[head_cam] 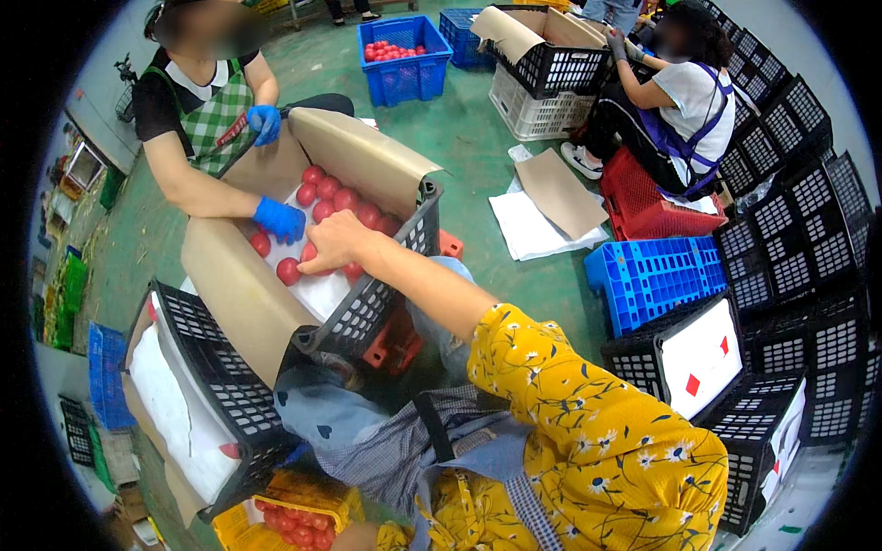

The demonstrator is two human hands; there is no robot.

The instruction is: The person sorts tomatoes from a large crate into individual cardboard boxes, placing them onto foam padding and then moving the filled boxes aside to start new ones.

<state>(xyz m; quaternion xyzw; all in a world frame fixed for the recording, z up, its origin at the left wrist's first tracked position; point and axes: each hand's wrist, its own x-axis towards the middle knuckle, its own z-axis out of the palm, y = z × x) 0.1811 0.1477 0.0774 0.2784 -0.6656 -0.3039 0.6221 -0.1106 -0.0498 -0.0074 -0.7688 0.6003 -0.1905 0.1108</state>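
My right hand (339, 241) reaches into a black plastic crate (365, 315), bare, with thumb and fingers against the red tomatoes (346, 200). Whether it grips one is hidden by the hand itself. The crate is lined with brown paper (238, 289) folded out over its sides, and white paper (324, 296) covers its bottom. Tomatoes fill the far part and some of the near side. My left hand is out of view; only a bit of its forearm (355, 537) shows at the bottom edge, beside a yellow crate (234, 527) of tomatoes.
A co-worker's blue-gloved hand (281, 219) is inside the same crate. Left of me stands another black crate (227, 386) with paper. A blue crate (406, 76) of tomatoes is ahead. Another person sits on a red crate (648, 206). Black crates (792, 227) line the right wall.
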